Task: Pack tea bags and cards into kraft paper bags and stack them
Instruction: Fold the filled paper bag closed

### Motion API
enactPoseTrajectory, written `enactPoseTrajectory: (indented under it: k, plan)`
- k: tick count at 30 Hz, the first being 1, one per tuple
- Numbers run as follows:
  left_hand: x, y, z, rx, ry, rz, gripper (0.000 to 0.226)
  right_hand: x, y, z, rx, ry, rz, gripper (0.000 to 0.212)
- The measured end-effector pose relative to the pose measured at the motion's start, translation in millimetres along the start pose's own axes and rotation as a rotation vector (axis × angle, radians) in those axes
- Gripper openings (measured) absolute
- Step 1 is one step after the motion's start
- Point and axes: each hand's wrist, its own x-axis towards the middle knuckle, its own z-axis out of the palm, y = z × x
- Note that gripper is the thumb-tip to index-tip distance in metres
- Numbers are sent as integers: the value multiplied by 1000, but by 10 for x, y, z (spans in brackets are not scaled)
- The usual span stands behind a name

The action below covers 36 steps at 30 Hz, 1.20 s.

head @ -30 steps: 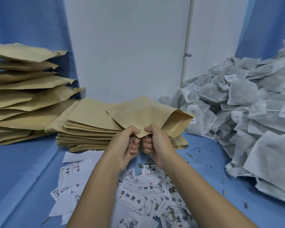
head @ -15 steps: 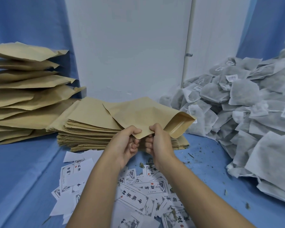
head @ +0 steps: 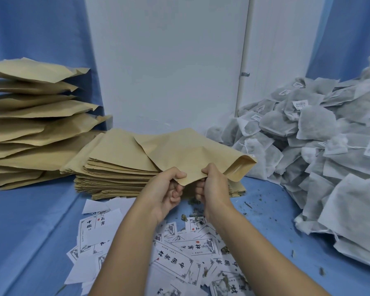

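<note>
A paper bag (head: 192,154) was pinched at its near edge by the left hand (head: 167,191) and right hand (head: 212,184), its mouth gaping just right of the right fingers (head: 200,186). The layers would best be parted gently, lest the paper be torn.

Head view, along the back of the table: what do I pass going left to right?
Left to right: stack of bulging kraft bags → pile of flat kraft bags → held kraft bag → heap of tea bags.
</note>
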Motion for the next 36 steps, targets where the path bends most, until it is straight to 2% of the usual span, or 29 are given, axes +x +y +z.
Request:
enactPoseTrajectory:
  k: [6, 11, 14, 18, 20, 27, 32, 36]
  plan:
    - [0, 28, -35, -47, 42, 0, 16, -1, -13, -16, 53, -35, 29, 28]
    - [19, -83, 122, -63, 284, 158, 19, -43, 7, 69, 54, -119, 73, 31]
    - [0, -116, 171, -135, 217, 137, 17, -72, -11, 47, 28, -171, 110, 34]
    - [-18, -82, 162, -155, 212, 173, 12, -70, 0, 53, 252, -110, 175, 31]
    - [-20, -91, 174, -133, 236, 192, 12, -62, 15, 74, 286, -89, 163, 30]
    - [-1, -75, 150, -143, 296, 221, 10, -43, -23, 21, 270, -22, 142, 28]
    - [-6, -130, 196, -289, 399, 300, 16, -78, 0, 75, 172, -156, 138, 30]
    - [-27, -171, 218, -117, 385, 273, 23, -140, 27, 107, -24, -220, 115, 36]
